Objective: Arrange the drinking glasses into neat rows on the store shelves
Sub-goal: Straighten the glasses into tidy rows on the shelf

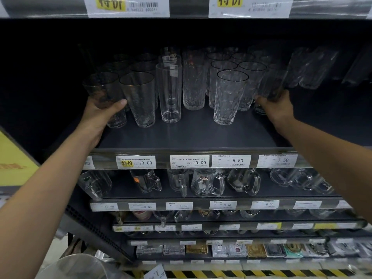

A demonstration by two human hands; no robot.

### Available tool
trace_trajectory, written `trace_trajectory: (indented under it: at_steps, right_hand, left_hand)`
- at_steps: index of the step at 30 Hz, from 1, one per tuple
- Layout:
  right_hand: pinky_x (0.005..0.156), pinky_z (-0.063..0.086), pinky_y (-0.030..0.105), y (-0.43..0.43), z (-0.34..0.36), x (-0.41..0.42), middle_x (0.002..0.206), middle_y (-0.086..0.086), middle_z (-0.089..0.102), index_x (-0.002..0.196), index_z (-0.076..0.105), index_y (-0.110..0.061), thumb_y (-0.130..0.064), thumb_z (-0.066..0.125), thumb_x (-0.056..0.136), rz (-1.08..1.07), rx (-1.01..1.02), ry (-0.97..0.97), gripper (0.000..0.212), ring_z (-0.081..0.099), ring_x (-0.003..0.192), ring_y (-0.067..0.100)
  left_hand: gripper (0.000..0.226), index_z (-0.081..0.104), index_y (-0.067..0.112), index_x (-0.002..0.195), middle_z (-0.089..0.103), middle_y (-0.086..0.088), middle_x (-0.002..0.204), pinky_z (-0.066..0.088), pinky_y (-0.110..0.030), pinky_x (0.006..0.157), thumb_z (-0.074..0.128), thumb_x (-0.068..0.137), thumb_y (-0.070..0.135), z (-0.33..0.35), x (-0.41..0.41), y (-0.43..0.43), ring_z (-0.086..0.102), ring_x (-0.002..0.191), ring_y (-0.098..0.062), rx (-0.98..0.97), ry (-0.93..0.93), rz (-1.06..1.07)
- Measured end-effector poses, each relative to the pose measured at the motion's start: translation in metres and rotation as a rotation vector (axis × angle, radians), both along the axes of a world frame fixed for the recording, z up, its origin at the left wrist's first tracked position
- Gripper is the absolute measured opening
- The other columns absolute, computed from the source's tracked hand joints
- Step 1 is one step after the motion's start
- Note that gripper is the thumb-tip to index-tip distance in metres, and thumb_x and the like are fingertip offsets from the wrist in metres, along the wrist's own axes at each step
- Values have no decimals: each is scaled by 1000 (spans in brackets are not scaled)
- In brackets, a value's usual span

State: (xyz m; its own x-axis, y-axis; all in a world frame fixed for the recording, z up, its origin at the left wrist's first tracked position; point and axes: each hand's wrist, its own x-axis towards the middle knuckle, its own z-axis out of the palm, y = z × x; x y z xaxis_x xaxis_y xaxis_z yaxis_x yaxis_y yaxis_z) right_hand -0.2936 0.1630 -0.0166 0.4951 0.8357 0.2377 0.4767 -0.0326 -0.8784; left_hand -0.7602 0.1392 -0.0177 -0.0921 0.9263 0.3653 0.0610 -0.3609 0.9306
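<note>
Bare forearms [46,194] reach to shelf [191,135]: left hand [100,117] curled round upright end glass [100,87], right hand [279,109] gripping upright dark glass [271,83]; ragged rows stand between the thumbs.

The forearms, left hand [98,115] and right hand [278,109] are bare.

A bumpy glass [101,88] at ten o'clock is held by the left hand [100,115], thumb in front. A dark glass [271,83] at two o'clock is held by the right hand [278,109]. More glasses [171,91] are lined up between them on the grey shelf [191,133]. Price tags [135,162] are stuck along its front edge, and mugs [207,183] are seen below at six o'clock.
</note>
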Motion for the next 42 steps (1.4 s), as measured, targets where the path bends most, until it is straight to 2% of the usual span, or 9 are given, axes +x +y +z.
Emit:
trace_trajectory:
  at_steps: [4, 12, 19, 24, 29, 33, 36, 39, 42]
  right_hand:
    - [102, 45, 33, 3, -2, 2, 137, 7, 58, 137, 42, -9, -40, 79, 79, 10, -4, 4, 75, 56, 124, 24]
    - [94, 40, 22, 5, -5, 3, 138, 7, 57, 139, 41, -8, -34, 79, 82, 15, 1, -14, 74, 55, 126, 23]
    - [90, 37, 19, 6, -4, 4, 139, 6, 57, 139, 42, -10, -39, 78, 82, 6, -25, -36, 73, 54, 127, 23]
    - [89, 36, 17, 7, -6, 4, 139, 5, 57, 140, 43, -11, -39, 78, 82, 10, -27, -30, 74, 54, 126, 22]
    - [91, 37, 19, 8, -6, 6, 138, 4, 58, 139, 44, -13, -42, 79, 79, 20, -32, -32, 76, 55, 126, 22]
    - [91, 36, 18, 5, -5, 8, 140, 3, 57, 142, 40, -10, -42, 80, 78, 40, -48, -18, 82, 54, 127, 21]
    - [95, 39, 21, -5, 0, 8, 137, 2, 56, 143, 35, -10, -43, 84, 74, 79, -72, 55, 91, 55, 121, 17]
    - [100, 47, 30, -13, 3, 14, 128, -2, 63, 139, 45, -15, -63, 85, 50, 90, -118, 63, 108, 61, 116, 16]
    - [101, 47, 34, -29, 5, 16, 131, 2, 60, 137, 45, -12, -61, 83, 60, 81, -182, 13, 99, 58, 121, 23]
  left_hand:
    - [47, 62, 5, 129, 68, -7, 125, 50, -30, 101, 76, 85, 14, -2, -3, 4, 65, 115, -18, 1, 29, -2]
    - [70, 63, 7, 128, 68, -8, 125, 49, -34, 101, 86, 70, 39, -1, -5, 4, 64, 117, -22, -24, 47, 17]
    - [69, 62, 5, 129, 68, -10, 126, 50, -32, 101, 85, 71, 36, 1, -3, 1, 64, 117, -23, -37, 32, 8]
    - [54, 62, 3, 129, 67, -11, 126, 49, -32, 103, 79, 81, 22, 2, -1, -1, 64, 116, -22, -57, 53, 34]
    - [48, 64, 10, 124, 70, -5, 121, 52, -26, 95, 81, 80, 16, 4, 3, -6, 67, 109, -13, -147, 45, 140]
    - [69, 56, 11, 133, 68, -1, 122, 50, -14, 84, 86, 72, 24, 3, -10, -10, 65, 109, -11, -290, 127, 219]
    - [86, 49, 6, 140, 64, -9, 128, 48, -25, 91, 85, 70, 39, 6, -25, -19, 61, 115, -20, -452, 227, 299]
    - [68, 52, 0, 133, 63, -14, 120, 48, -37, 102, 79, 81, 35, 14, -27, -35, 60, 115, -27, -523, 296, 345]
    - [54, 64, 3, 119, 65, -14, 117, 47, -37, 101, 75, 83, 41, 27, -16, -59, 60, 115, -30, -552, 451, 369]
